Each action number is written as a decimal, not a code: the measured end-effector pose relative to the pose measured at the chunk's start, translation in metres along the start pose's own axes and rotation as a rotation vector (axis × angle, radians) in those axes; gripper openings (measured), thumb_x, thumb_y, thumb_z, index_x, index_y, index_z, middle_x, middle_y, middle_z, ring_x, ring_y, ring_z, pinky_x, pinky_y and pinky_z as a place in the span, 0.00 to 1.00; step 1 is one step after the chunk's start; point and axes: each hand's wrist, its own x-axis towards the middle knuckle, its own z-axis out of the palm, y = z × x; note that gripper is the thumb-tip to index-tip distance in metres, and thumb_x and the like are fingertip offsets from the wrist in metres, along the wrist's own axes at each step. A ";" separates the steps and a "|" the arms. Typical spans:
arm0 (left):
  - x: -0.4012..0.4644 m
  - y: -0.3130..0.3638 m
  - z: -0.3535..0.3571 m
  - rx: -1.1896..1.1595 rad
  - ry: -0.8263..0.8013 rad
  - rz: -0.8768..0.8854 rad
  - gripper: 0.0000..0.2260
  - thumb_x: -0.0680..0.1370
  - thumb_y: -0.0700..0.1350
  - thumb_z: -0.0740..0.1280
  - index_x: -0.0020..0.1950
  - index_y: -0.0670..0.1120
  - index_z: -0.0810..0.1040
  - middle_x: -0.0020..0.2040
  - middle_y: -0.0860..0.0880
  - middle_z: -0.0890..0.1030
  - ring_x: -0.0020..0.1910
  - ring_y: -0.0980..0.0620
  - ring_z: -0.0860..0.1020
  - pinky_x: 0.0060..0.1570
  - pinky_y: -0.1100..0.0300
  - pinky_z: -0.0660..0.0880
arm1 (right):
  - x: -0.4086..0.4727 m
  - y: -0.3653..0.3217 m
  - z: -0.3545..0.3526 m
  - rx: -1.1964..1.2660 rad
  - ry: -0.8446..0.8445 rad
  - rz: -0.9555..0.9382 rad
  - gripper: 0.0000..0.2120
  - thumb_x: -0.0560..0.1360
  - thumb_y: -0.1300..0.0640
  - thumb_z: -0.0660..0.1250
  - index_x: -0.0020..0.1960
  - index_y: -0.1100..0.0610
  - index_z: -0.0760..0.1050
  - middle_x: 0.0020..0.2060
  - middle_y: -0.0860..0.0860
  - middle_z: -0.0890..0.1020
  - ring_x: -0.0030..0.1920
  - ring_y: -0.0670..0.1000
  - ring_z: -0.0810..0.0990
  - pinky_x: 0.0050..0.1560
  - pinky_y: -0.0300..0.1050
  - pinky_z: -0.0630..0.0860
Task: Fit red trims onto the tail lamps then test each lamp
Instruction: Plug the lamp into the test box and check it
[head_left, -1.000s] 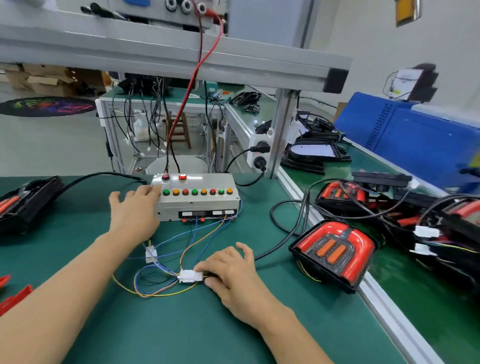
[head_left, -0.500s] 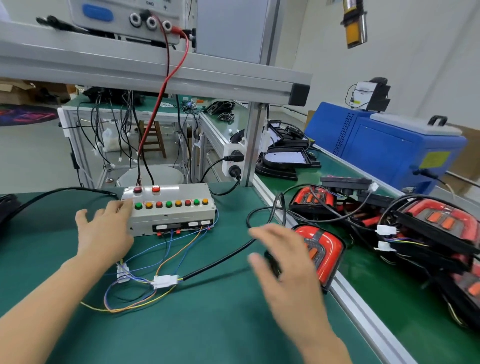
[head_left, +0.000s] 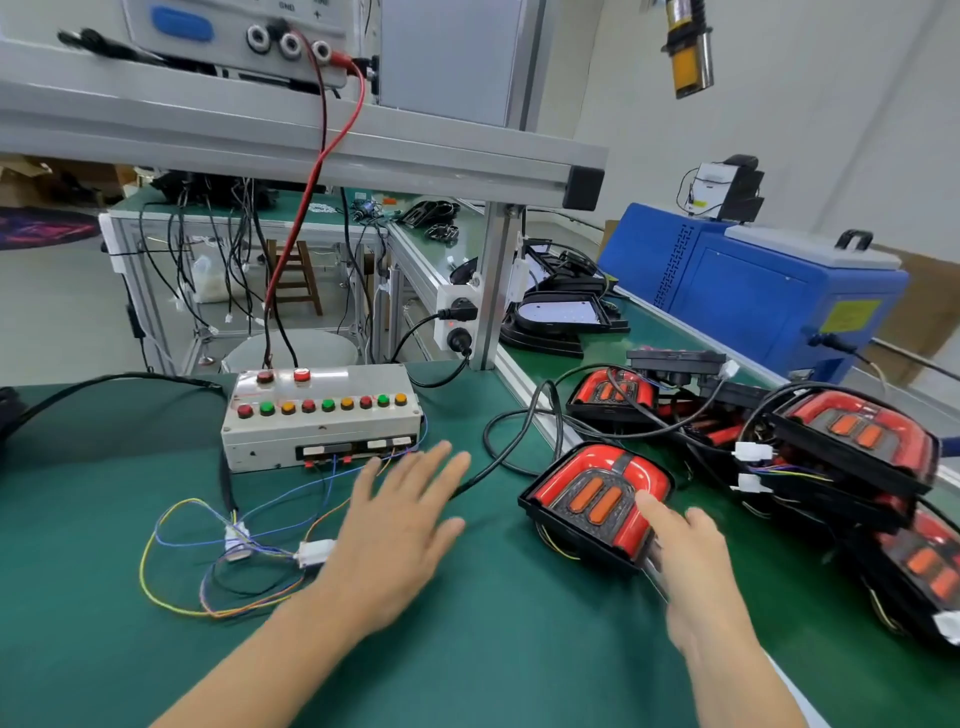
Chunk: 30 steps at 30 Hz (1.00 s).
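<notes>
A tail lamp (head_left: 597, 493) with a red trim and two orange bars lies at the right edge of the green bench. My right hand (head_left: 685, 566) reaches to its near right side, thumb touching the red trim, fingers hidden behind the lamp's edge. My left hand (head_left: 400, 530) hovers flat with fingers spread over the mat, in front of the grey test box (head_left: 322, 415) with its row of coloured buttons. A white connector (head_left: 314, 552) on a black cable lies just left of that hand.
Several more tail lamps (head_left: 852, 436) with tangled cables are piled on the conveyor at right. Loose coloured wires (head_left: 176, 561) loop on the mat at left. A blue machine (head_left: 753, 296) stands behind. An aluminium shelf rail (head_left: 311, 150) crosses overhead.
My left hand left the test box and moved right over the mat. My right hand let go of the connector and travelled right to the tail lamp.
</notes>
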 end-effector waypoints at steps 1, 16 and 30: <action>0.001 0.004 0.006 0.010 -0.037 0.020 0.26 0.82 0.58 0.47 0.76 0.59 0.38 0.78 0.58 0.42 0.76 0.57 0.47 0.73 0.50 0.37 | 0.002 0.002 0.000 0.066 -0.031 0.062 0.36 0.76 0.54 0.69 0.76 0.62 0.55 0.70 0.56 0.72 0.66 0.55 0.74 0.68 0.52 0.68; 0.009 -0.001 0.042 0.039 -0.217 0.000 0.25 0.81 0.61 0.46 0.78 0.57 0.46 0.78 0.55 0.52 0.76 0.54 0.49 0.73 0.46 0.41 | -0.002 0.011 0.013 0.746 -0.360 0.102 0.09 0.69 0.62 0.67 0.47 0.59 0.83 0.45 0.56 0.86 0.41 0.51 0.86 0.42 0.44 0.83; 0.008 0.002 0.035 0.006 -0.179 0.136 0.24 0.82 0.59 0.48 0.77 0.55 0.54 0.75 0.54 0.57 0.75 0.54 0.51 0.73 0.48 0.39 | 0.003 0.009 0.067 0.714 -0.581 0.112 0.20 0.71 0.52 0.68 0.59 0.59 0.80 0.55 0.59 0.84 0.50 0.55 0.85 0.50 0.52 0.79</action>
